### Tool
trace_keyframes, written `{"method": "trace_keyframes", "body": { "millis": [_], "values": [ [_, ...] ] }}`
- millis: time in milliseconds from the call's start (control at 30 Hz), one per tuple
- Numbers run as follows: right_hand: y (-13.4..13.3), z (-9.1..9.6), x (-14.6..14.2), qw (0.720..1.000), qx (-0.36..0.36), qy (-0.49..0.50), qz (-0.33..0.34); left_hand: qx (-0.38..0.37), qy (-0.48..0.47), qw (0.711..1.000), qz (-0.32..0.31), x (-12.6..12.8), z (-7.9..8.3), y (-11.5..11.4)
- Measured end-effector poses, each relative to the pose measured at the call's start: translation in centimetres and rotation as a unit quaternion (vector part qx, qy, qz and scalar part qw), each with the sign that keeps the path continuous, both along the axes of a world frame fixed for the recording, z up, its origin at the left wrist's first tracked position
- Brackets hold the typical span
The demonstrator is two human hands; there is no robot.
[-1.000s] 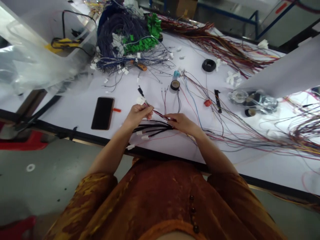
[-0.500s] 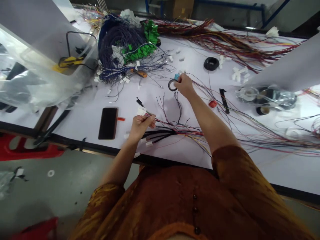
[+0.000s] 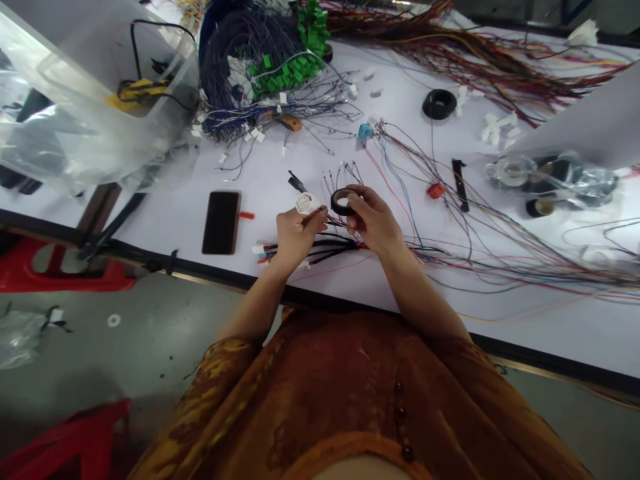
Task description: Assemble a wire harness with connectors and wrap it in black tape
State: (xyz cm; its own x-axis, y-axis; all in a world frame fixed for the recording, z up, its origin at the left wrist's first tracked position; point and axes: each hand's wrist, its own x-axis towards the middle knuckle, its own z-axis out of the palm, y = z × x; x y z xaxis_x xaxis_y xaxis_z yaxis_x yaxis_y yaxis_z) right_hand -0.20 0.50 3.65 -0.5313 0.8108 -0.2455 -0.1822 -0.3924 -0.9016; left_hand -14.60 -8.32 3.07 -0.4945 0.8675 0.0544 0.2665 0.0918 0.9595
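Near the surface's front edge, the left hand's grip holds the white multi-cavity connector, seemingly by its wires, while the right hand's grasps the black tape roll, which could snag nearby thin leads if lowered.

Right hand grips black tape roll; left hand holds white connector.

Phone, wires on white table
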Motion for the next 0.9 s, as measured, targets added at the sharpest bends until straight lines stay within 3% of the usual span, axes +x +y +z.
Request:
{"method": "trace_keyframes", "body": {
  "millis": [167,267,367,533,800,900],
  "values": [
    [-1.2,-0.1,0.2,0.998,0.057,0.022,-0.008,0.038,0.089,0.995,-0.01,0.3,0.2,-0.5],
    [-2.1,0.6,0.9,0.996,0.086,0.019,0.025,0.056,0.125,0.99,-0.016,0.1,0.1,-0.6],
    [-2.2,1.1,1.6,0.997,0.061,0.022,0.052,0.038,0.05,0.998,-0.03,-0.3,-0.4,-0.6],
    [-0.4,0.4,0.7,0.998,-0.019,0.054,0.002,-0.002,-0.127,0.991,-0.037,-1.8,-1.2,-0.4],
    [1.5,-0.1,-1.2,0.995,-0.066,0.006,0.074,0.015,-0.157,0.986,-0.053,-3.3,-1.9,0.7],
    [1.3,-0.1,-0.9,0.995,-0.048,-0.003,0.093,0.0,-0.154,0.986,-0.066,-3.6,-2.3,0.9]
  ]
}}
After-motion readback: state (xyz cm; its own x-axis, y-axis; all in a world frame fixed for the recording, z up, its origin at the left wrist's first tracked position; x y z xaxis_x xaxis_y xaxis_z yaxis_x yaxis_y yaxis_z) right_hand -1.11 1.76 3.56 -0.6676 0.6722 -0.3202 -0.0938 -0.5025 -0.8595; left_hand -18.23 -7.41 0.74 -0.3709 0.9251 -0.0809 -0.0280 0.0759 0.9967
